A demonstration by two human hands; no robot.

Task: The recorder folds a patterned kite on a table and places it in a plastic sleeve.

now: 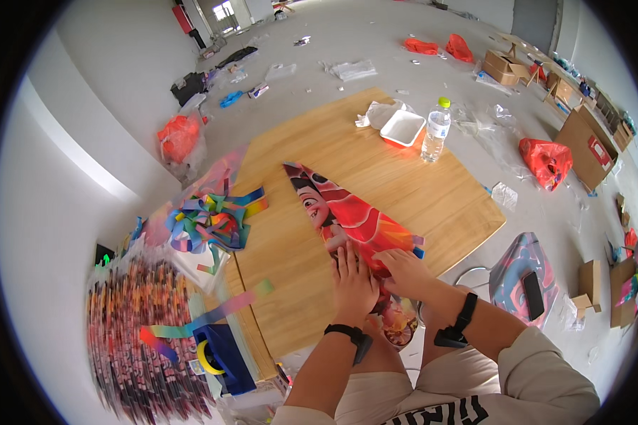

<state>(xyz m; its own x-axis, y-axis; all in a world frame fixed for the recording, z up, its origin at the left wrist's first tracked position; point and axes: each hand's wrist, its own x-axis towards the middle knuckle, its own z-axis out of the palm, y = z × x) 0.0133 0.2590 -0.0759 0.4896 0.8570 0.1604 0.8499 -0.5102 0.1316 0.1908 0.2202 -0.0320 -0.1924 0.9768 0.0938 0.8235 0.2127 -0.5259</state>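
A red cartoon-printed kite [358,219], folded into a long pointed shape, lies on the wooden table [290,283]. Its tip points to the far left and its near end hangs over the edge towards my lap. My left hand [355,283] rests flat on its left side, fingers stretched out. On the right side, my right hand [403,273] has bent fingers gripping the kite's red fold; the fingertips are partly hidden. A short rainbow strip end [419,248] sticks out beside that hand. Black bands circle both wrists.
Rainbow ribbons [216,219] lie heaped at the table's left. Beside the table are a stack of printed pieces [145,333] and a blue tape dispenser [223,361]. A water bottle [436,131] and white tray [403,129] stand at the back. A phone [533,296] rests on a stool.
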